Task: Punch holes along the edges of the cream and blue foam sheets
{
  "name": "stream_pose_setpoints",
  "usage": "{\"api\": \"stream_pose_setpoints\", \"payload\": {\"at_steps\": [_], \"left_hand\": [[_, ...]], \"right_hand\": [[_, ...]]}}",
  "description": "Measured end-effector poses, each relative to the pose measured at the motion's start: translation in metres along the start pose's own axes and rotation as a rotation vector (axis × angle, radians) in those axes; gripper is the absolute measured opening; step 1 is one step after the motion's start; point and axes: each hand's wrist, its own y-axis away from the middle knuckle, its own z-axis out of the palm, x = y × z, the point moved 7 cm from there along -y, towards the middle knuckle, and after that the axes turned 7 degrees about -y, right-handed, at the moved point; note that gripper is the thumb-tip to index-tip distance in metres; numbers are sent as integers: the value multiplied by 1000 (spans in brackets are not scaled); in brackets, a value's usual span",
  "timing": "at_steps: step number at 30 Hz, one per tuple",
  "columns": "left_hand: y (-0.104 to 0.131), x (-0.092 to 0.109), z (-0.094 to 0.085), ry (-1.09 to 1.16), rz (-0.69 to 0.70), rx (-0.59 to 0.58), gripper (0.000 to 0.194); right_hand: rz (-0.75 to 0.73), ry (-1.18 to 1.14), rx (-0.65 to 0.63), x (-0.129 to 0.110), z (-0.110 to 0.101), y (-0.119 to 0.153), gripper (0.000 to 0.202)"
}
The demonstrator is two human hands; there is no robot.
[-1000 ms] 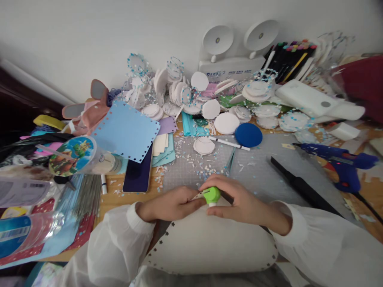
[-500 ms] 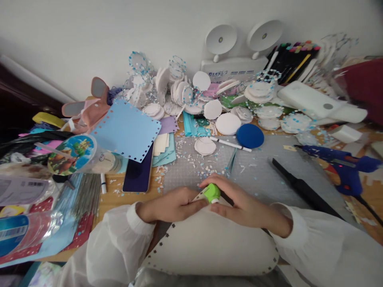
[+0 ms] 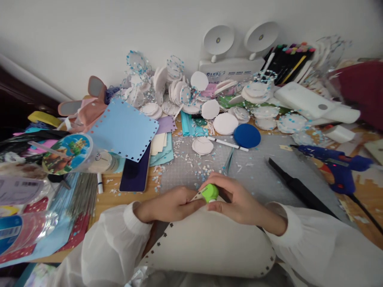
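A large cream sheet of paper [image 3: 209, 247] bends over the near side of the table, with small flower-shaped holes punched along its edges. My left hand [image 3: 179, 204] grips its upper edge, thumb on top and fingers beneath. In my right hand [image 3: 236, 199] is a bright green craft hole punch [image 3: 210, 193], seated on the paper's far edge just beside my left thumb. My right fingers curl over the punch and the thumb presses from the near side. The punch's underside is hidden.
A grey cutting mat [image 3: 185, 159] carries paper scraps, tweezers [image 3: 229, 160], a pen [image 3: 229, 143] and a blue disc [image 3: 247, 136]. A black tool [image 3: 299, 187] and blue glue gun [image 3: 332, 159] lie right. Left are a phone [image 3: 135, 171], punched blue paper [image 3: 124, 127] and a lidded cup [image 3: 68, 153].
The view has shifted slightly, so everything sits a little further left. Both hands keep their hold on the paper and punch; the right fingers and thumb have moved only slightly.
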Motion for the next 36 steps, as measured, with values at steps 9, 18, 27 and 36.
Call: {"api": "stream_pose_setpoints", "payload": {"at_steps": [9, 18, 27, 36], "left_hand": [[2, 1, -8, -90, -46, 142, 27], [2, -1, -14, -204, 37, 378, 41], [7, 0, -13, -520, 127, 494, 39], [8, -1, -18, -384, 123, 513, 42]], "right_hand": [[-49, 36, 48, -9, -1, -1, 33], [-71, 90, 25, -9, 9, -4, 33], [-86, 207, -2, 1, 12, 0, 16], [-128, 200, -4, -5, 11, -6, 36]]}}
